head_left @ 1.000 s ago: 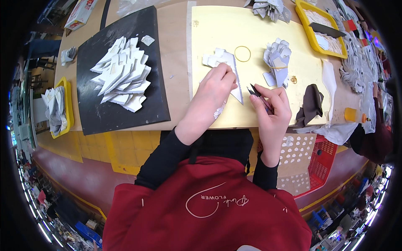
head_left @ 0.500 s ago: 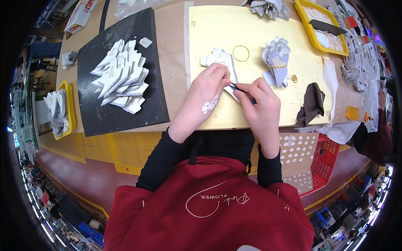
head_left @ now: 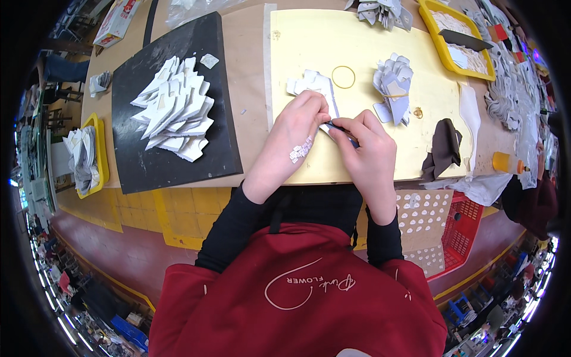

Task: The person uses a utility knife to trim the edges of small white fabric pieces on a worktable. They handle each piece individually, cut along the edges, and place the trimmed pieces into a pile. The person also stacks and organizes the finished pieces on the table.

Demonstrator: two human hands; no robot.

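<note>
My left hand (head_left: pixel 302 124) has its fingers closed at the edge of a white cut-out piece (head_left: pixel 310 84) lying on the pale yellow board (head_left: pixel 351 30). Small white stickers (head_left: pixel 301 149) cling to the back of my left wrist. Close beside it, my right hand (head_left: pixel 369 141) pinches a slim dark tool (head_left: pixel 340 127), its tip near the left fingertips. My fingers cover much of the tool, so its kind is unclear. Beyond the hands a yellow rubber band (head_left: pixel 343 67) lies flat. Right of it stands a banded bundle of grey-white pieces (head_left: pixel 394 83).
White pieces (head_left: pixel 175 110) are heaped on a black board (head_left: pixel 223 157) at left. Yellow trays stand at far left (head_left: pixel 104 156) and far right (head_left: pixel 429 25). A dark brown scrap (head_left: pixel 443 147) and a small amber bottle (head_left: pixel 507 162) lie right of my hands.
Both hands stay close together over the white piece, the right fingers shifting very slightly left and closer round the dark tool. The surroundings slide a little in the view.
</note>
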